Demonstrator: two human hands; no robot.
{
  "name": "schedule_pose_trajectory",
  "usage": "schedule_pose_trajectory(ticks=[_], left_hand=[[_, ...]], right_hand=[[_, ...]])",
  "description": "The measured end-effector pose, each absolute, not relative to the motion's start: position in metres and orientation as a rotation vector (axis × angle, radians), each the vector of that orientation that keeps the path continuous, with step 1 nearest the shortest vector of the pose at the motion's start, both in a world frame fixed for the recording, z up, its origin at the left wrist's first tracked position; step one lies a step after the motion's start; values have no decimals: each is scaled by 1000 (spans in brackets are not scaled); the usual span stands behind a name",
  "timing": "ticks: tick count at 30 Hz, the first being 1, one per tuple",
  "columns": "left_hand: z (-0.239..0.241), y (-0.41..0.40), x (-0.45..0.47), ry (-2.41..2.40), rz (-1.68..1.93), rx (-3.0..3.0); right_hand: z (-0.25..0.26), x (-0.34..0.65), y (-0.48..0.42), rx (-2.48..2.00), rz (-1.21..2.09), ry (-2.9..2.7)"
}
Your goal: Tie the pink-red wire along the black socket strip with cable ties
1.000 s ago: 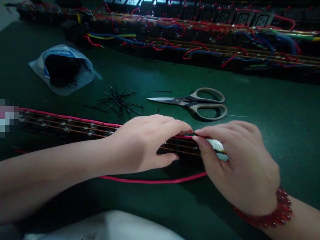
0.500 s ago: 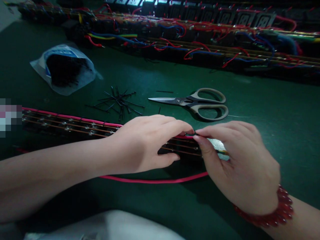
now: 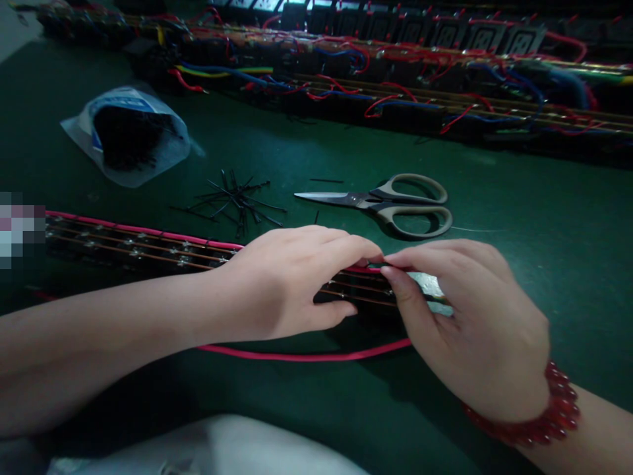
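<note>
A black strip with copper rails (image 3: 138, 249) lies across the green table, a red wire (image 3: 123, 227) running along its far edge under several black ties. My left hand (image 3: 291, 284) lies over the strip, its fingers bent across the far edge and its thumb apart at the near side. Some of its fingertips are hidden. At the red wire, my right hand (image 3: 479, 323) pinches a thin black cable tie (image 3: 376, 265) between thumb and index finger, touching the left index fingertip. A slack length of red wire (image 3: 306, 357) curves along the near side.
Scissors (image 3: 366, 200) lie just beyond my hands, beside a pile of loose black cable ties (image 3: 239, 198). An opened plastic bag (image 3: 173, 148) of black ties sits at left. Wired strips with sockets (image 3: 395, 92) line the back.
My right hand's fingertips have shifted slightly left, closer to the left index fingertip. My left hand stays in nearly the same place.
</note>
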State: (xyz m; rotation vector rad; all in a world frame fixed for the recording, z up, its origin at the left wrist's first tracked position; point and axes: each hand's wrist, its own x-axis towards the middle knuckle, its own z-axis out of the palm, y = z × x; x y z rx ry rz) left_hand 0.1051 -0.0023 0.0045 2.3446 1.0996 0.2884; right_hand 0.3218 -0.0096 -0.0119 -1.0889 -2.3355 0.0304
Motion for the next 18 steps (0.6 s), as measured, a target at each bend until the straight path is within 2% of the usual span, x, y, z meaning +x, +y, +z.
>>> schedule_pose_trajectory(ticks=[18], left_hand=[[4,-2,107,1104,302,2356]], right_hand=[[-12,320,-7,-1067,39,-2355]])
